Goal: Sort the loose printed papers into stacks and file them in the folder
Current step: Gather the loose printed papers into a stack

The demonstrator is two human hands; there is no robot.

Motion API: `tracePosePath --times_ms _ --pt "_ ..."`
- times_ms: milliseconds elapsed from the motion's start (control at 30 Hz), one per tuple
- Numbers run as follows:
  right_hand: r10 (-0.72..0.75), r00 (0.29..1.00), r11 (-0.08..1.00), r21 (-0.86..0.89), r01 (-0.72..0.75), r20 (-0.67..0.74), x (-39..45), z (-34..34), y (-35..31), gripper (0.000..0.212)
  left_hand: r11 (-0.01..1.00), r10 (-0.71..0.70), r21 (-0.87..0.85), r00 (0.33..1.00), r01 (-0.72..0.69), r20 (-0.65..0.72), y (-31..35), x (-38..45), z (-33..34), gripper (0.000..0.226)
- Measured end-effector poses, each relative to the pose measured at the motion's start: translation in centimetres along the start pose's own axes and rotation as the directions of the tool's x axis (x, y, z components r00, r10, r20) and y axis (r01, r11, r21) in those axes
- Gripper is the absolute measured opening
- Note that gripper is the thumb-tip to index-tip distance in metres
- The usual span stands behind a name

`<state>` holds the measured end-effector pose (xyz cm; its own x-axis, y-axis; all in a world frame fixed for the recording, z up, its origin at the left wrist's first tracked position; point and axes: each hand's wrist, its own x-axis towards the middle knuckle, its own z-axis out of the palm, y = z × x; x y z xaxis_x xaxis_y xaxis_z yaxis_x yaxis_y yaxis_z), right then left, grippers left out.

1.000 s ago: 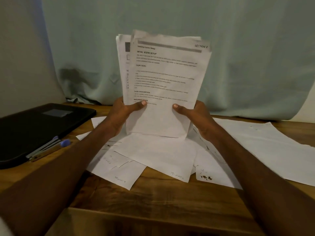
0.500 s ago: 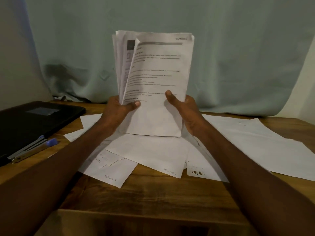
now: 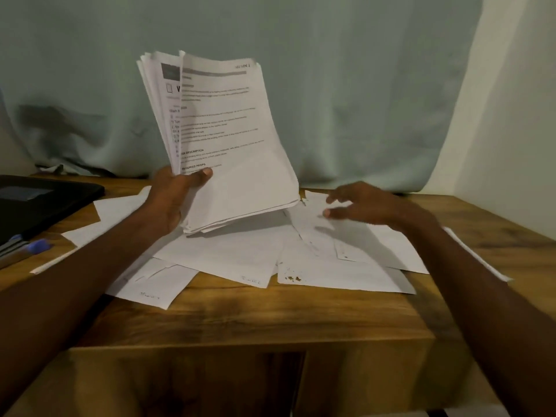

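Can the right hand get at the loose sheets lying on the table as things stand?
Probably yes: the right hand is open and empty, hovering just above the loose sheets, with nothing between them.

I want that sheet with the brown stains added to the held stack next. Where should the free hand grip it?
Grip the stained sheet at its near right corner, coming from the right: that edge lies bare on the table, while other papers cover its far side. The right hand hovers open nearby.

The left hand (image 3: 171, 200) grips a stack of printed papers (image 3: 228, 152) upright above the wooden tabletop (image 3: 240, 320), thumb across the front sheet. The right hand (image 3: 364, 206) hovers with fingers (image 3: 334, 212) spread over loose sheets (image 3: 331, 266) scattered below. A black folder (image 3: 39, 203) and pens (image 3: 27, 251) lie at the left edge
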<state>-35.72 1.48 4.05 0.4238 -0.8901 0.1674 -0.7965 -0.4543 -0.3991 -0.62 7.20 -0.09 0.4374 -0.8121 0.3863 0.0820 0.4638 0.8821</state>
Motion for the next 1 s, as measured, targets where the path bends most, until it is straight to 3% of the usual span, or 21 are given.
tracePosePath --times_ms 67,133,200,300,367,433,500,600,667,800,900,1000 --pt "0.152 0.954 0.967 -0.24 -0.089 0.257 -2.3 -0.5 1.7 0.075 1.0 -0.025 -0.018 1.0 0.025 0.017 -0.3 -0.3 1.9 0.033" --pt "0.279 0.882 0.933 -0.326 -0.155 0.381 -3.4 -0.1 3.0 0.09 0.998 -0.052 -0.017 0.998 0.053 0.042 -0.7 -0.5 3.9 0.036" --pt "0.273 0.903 0.94 -0.293 -0.176 0.332 -3.4 1.1 3.9 0.094 0.997 -0.083 0.0 0.995 0.083 0.063 -1.2 -0.6 5.8 0.042" --pt "0.203 0.971 0.948 -0.272 -0.163 0.126 -2.3 3.5 4.0 0.096 0.991 -0.129 -0.016 0.99 0.13 0.061 -2.6 -0.1 7.1 0.044" --pt "0.148 0.988 0.977 -0.165 -0.137 0.052 -1.4 4.8 3.4 0.091 0.985 -0.161 -0.049 0.986 0.164 0.052 -3.6 0.4 6.9 0.045" --pt "0.11 0.993 0.992 0.059 -0.112 0.043 -0.2 4.7 2.7 0.086 0.982 -0.176 -0.066 0.984 0.178 0.04 -4.1 0.9 6.1 0.046" --pt "0.073 0.987 0.975 0.197 -0.1 0.141 0.9 3.7 2.3 0.089 0.979 -0.17 -0.108 0.985 0.171 0.015 -4.3 1.4 5.1 0.045" --pt "0.045 0.945 0.999 -0.036 -0.035 0.323 2.6 3.0 1.7 0.097 0.978 -0.16 -0.138 0.987 0.154 -0.034 -3.8 2.0 3.5 0.042" --pt "0.08 0.936 0.992 -0.123 -0.04 0.343 4.0 3.7 1.5 0.095 0.981 -0.154 -0.128 0.986 0.146 -0.062 -3.8 2.5 2.6 0.041" --pt "0.052 0.964 0.998 0.006 -0.055 0.259 5.4 3.8 0.5 0.081 0.98 -0.158 -0.134 0.983 0.145 -0.089 -4.0 2.9 1.9 0.035" --pt "0.053 0.974 0.998 0.009 -0.057 0.22 5.7 3.1 0.2 0.068 0.978 -0.15 -0.158 0.986 0.137 -0.074 -4.1 3.2 1.9 0.037" --pt "0.047 0.986 0.996 0.063 -0.057 0.158 6.3 3.1 1.2 0.071 0.972 -0.138 -0.202 0.988 0.121 -0.069 -4.3 3.6 1.8 0.038"
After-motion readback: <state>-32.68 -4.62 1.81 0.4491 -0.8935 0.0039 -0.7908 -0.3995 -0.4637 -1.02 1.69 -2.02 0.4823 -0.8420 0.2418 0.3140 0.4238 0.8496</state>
